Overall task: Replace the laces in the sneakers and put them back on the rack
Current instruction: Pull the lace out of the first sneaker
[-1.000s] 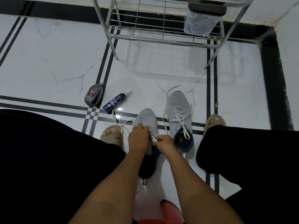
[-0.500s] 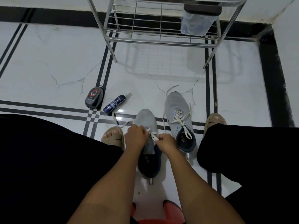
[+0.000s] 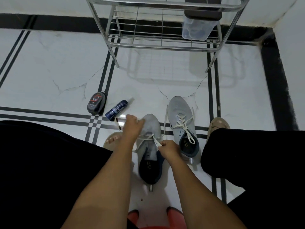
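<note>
A white marble-look floor (image 3: 49, 71) with black inlay stripes meets a white wall where a metal rack (image 3: 163, 42) stands. Two grey sneakers lie between the person's knees: the left hand (image 3: 133, 123) grasps the lace (image 3: 149, 138) over the near sneaker (image 3: 151, 129), while the right hand (image 3: 166, 146) pinches the lace's other end. The second sneaker (image 3: 180, 113) sits just right, laced.

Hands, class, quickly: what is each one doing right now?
Left hand: fingers curled round one end of the white lace, drawn out over the sneaker's toe.
Right hand: pinching the lace's other end.
</note>
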`<state>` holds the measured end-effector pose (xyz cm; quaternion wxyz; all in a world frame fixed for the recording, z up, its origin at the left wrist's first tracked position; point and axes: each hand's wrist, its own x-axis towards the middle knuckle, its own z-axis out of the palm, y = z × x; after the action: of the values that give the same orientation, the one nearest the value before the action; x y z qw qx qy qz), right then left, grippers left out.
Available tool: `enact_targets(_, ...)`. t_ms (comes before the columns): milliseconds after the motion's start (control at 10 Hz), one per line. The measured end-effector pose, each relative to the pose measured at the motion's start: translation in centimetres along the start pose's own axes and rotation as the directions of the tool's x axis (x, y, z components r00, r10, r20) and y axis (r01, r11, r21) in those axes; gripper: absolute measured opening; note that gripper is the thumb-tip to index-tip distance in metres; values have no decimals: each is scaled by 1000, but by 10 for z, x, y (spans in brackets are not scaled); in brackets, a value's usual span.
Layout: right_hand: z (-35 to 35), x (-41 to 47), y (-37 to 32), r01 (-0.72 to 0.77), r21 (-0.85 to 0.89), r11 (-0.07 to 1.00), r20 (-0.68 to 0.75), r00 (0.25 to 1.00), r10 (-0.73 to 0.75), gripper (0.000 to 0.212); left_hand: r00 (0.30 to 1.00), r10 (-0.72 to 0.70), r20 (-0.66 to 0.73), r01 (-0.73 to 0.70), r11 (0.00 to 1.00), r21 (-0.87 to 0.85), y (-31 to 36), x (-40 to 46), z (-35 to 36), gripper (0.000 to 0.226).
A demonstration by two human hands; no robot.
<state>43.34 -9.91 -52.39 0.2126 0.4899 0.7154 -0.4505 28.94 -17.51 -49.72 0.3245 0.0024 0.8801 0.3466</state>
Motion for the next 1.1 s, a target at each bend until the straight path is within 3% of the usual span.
enact_targets(100, -2, 1, 0, -8, -6, 1000, 12, 1000, 8, 20, 961, 106, 256, -197, 910, 365, -16, -12, 26, 27)
enact_targets(200, -2, 0, -1, -5, -34, 999, 0, 1000, 5, 23, 952, 136, 274, -266, 809, 524, -35, -21, 37, 22)
enact_targets(300, -1, 0, -1, 3, -38, 999, 1, 1000, -3, 23, 968, 104, 227, -173, 934, 312, -31, -29, 41, 17)
enact_targets(400, -2, 2, 5, -17, -13, 1000, 2, 1000, 17, 21, 953, -287, 96, 277, 701, -657, -17, -22, 20, 17)
enact_targets(500, -2, 2, 10, -41, 34, 999, 8, 999, 41, 17, 871, -453, 189, 201, -23, -979, -18, 1, -10, 24)
enact_targets(600, -1, 2, 7, -31, 24, 999, 12, 999, 30, 16, 968, -250, 25, 242, 904, -351, -8, 14, -7, 30)
enact_targets(700, -2, 3, 6, -28, 3, 1000, 3, 1000, 28, 19, 935, 96, 342, -232, 893, 385, -15, 4, 24, 33)
enact_targets(800, -1, 1, 5, -28, -22, 999, -6, 1000, 28, 20, 907, 163, 389, -386, 692, 610, -32, -11, 42, 29)
enact_targets(900, 0, 3, 6, -36, -8, 999, -8, 999, 36, 23, 921, 249, 300, -374, 779, 504, -34, -18, 46, 26)
enact_targets(1000, -3, 3, 7, -56, 6, 998, -10, 998, 56, 23, 982, -187, 34, 189, 939, -286, -26, -7, 29, 23)
enact_targets(1100, -6, 2, 7, -70, -26, 997, 19, 997, 70, 22, 840, -540, -48, 391, 665, -636, -26, 10, -4, 42)
